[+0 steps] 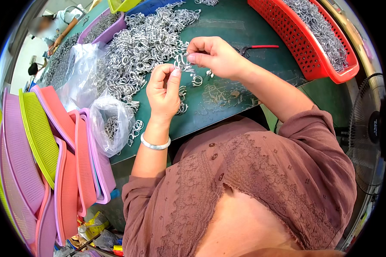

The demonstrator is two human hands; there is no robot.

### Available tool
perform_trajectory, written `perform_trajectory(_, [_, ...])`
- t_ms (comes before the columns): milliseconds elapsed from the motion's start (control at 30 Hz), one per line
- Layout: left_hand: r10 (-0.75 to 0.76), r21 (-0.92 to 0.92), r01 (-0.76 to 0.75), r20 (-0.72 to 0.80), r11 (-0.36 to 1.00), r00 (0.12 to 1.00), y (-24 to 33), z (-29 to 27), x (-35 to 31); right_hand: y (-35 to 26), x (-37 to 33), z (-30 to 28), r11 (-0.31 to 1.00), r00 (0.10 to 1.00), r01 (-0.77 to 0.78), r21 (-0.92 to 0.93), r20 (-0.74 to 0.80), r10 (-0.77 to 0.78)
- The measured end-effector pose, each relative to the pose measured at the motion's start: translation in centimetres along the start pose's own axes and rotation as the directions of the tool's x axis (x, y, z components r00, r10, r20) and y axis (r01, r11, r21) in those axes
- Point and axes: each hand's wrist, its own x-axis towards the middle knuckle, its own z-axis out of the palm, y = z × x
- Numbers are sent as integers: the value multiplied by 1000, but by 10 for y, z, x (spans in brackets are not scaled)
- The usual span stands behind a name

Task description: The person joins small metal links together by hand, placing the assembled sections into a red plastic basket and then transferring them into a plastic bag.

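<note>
Both hands meet over the green table, at the near edge of a big pile of grey metal ring-shaped parts (pixel 146 47). My left hand (pixel 164 92) pinches a metal ring (pixel 177 63) between thumb and forefinger. Close to its right, my right hand (pixel 214 55) is closed in a pinch at the same small cluster of rings; its fingertips partly cover what they grip. A loose ring part (pixel 197 80) lies on the table just below the hands. A few more rings (pixel 182 100) sit beside my left wrist, which wears a pale bangle.
Red-handled pliers (pixel 263 46) lie right of my hands. A red basket (pixel 287 38) of rings stands at the far right, near a black fan (pixel 366 132). Clear plastic bags (pixel 109 113) and stacked coloured baskets (pixel 66 188) are at the left. Another person (pixel 62 25) sits at the far left.
</note>
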Motion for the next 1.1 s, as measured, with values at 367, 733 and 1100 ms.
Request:
perform_trajectory(367, [-163,-305,134,-72,943,984,-1,4,1,-5,6,6,628,760,522,-578,-20,-649])
perform_trajectory(733, [-251,-299,276,121,913,960,9,-12,11,-5,10,2,649,775,547,-529,27,-631])
perform_trajectory(1100, [110,68,-110,8,992,994,10,-11,13,-12,2,7,963,967,235,-134,-67,-245])
